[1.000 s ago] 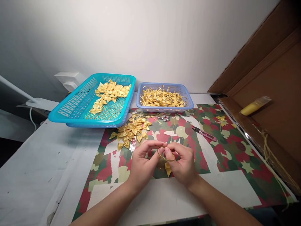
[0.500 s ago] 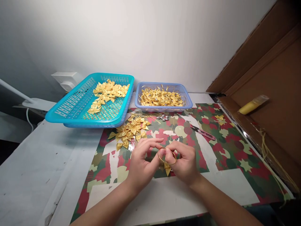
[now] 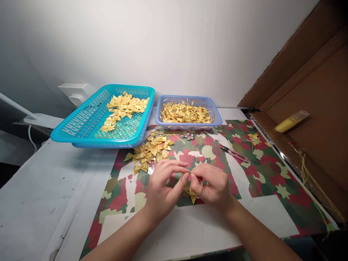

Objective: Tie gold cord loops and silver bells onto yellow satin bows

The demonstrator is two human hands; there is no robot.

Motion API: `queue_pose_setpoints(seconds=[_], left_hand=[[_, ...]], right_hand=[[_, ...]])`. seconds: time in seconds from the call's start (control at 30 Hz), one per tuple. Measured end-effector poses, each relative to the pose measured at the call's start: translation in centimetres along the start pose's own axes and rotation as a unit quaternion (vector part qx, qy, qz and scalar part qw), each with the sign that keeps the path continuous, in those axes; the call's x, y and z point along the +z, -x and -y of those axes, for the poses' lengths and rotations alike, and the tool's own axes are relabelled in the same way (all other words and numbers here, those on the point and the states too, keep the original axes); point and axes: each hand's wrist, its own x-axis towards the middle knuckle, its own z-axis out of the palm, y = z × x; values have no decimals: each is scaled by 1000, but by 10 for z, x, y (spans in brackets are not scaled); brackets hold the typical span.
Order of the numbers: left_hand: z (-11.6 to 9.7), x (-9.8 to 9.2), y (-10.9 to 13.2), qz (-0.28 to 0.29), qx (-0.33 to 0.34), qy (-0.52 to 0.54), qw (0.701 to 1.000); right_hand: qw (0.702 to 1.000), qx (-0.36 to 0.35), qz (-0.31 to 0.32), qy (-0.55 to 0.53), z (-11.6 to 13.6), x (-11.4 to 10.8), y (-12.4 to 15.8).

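Observation:
Close together over the patterned sheet, my left hand (image 3: pixel 165 188) and my right hand (image 3: pixel 213 185) pinch a loop of gold cord (image 3: pixel 182 187) at its top. Thumb and fingertips of both hands meet there, so the cord's ends are hidden. At the bottom of the loop hangs a yellow ribbon bow (image 3: pixel 193 198), partly covered by my right fingers. A pile of yellow bows (image 3: pixel 152 150) lies just beyond my left hand. Silver bells (image 3: pixel 188 136) and several gold cords (image 3: pixel 170 133) rest behind my hands.
A teal basket (image 3: pixel 67 132) with bows stands at the back left. Beside it, a blue-purple basket (image 3: pixel 217 115) holds bows with cords. Pink thread snips (image 3: pixel 235 154) and a single bow (image 3: pixel 252 136) lie to the right. A yellow tube (image 3: pixel 290 122) sits by the cardboard wall (image 3: pixel 307 79).
Both hands keep their pinch on the cord loop, with only a slight shift of the fingers. The view has moved a little; the baskets and piles stay as they were.

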Motion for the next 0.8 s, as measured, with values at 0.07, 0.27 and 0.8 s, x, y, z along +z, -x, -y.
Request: queue_pose_setpoints(seconds=[0.07, 0.27, 0.8], left_hand=[[0, 0, -1, 1, 8, -3, 1000], [1, 0, -1, -6, 10, 3, 1000], [3, 0, 1, 1, 34, -7, 999]], right_hand=[[1000, -3, 0, -2, 0, 0, 1], [1000, 16, -11, -5, 1, -2, 4], [999, 15, -21, -20, -3, -5, 2]])
